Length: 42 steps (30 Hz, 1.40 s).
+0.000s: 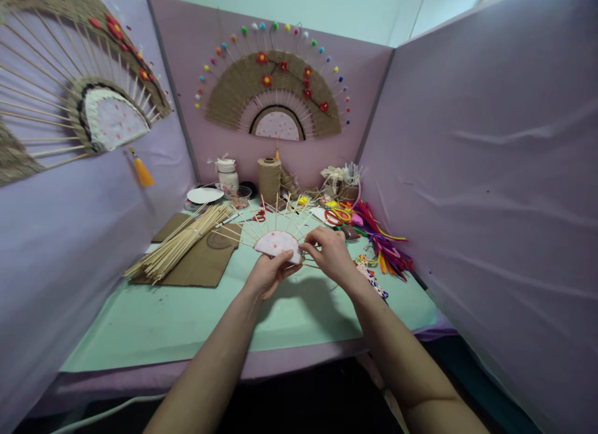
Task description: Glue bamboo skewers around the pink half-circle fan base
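Observation:
A small half-round fan base (275,242), white with pink dots, is held above the table with thin wooden sticks (275,213) fanning out from its curved edge. My left hand (273,273) grips it from below, the thumb lying on its front near the lower right. At the right end of the base, my right hand (327,250) has its thumb and index finger pinched together close to the edge. What lies between those fingertips is too small to make out.
At left, a bundle of wooden sticks (187,241) rests on cardboard (210,269). A twine spool (270,180) and white bottle (228,175) stand behind. Scissors (337,217) and colourful pipe cleaners (383,241) lie right. Finished fans hang on the left panel and back panel (177,66).

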Each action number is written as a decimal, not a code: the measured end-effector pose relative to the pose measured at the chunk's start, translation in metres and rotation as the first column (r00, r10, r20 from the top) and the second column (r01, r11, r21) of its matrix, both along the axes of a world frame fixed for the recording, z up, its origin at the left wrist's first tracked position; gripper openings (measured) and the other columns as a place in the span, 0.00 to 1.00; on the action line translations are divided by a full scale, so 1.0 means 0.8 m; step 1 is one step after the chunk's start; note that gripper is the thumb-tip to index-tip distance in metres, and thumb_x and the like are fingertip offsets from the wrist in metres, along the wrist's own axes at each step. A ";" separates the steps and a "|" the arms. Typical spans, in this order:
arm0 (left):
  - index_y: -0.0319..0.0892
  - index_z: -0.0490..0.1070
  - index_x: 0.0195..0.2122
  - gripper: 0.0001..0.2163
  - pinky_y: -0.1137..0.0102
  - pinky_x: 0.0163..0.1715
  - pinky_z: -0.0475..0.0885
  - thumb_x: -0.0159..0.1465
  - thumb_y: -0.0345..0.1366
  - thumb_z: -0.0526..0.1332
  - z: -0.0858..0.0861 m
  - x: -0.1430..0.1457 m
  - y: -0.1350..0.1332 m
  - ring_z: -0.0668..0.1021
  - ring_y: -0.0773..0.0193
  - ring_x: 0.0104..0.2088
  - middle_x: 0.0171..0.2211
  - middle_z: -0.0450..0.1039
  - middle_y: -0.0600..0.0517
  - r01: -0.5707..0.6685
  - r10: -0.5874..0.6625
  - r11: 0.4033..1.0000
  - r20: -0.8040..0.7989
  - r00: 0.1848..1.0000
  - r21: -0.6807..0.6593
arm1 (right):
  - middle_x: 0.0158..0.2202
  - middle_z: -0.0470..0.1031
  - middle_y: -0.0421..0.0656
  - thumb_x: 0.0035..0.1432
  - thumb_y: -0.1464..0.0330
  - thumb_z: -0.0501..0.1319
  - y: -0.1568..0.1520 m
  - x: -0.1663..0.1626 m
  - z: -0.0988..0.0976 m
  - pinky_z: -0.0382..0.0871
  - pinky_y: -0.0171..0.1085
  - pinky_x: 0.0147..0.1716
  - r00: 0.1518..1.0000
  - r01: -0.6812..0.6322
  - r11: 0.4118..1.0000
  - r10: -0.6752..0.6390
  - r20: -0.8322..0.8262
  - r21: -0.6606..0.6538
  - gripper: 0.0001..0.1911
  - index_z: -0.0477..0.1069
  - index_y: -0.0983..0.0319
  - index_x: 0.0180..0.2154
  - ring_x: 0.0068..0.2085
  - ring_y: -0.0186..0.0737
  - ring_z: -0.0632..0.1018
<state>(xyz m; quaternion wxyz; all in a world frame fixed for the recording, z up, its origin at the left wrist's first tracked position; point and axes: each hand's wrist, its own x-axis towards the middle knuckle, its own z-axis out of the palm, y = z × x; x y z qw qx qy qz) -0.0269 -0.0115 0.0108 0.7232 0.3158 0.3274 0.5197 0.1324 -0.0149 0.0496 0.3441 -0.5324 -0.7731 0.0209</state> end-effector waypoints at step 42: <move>0.39 0.72 0.34 0.17 0.70 0.40 0.75 0.44 0.28 0.73 -0.005 0.008 0.003 0.78 0.68 0.34 0.33 0.77 0.53 -0.216 0.207 0.974 0.132 0.969 0.061 | 0.38 0.76 0.41 0.62 0.63 0.61 0.001 -0.029 -0.005 0.51 0.42 0.45 0.992 0.109 0.936 -0.126 0.029 0.335 0.08 0.74 0.58 0.33 0.43 0.41 0.69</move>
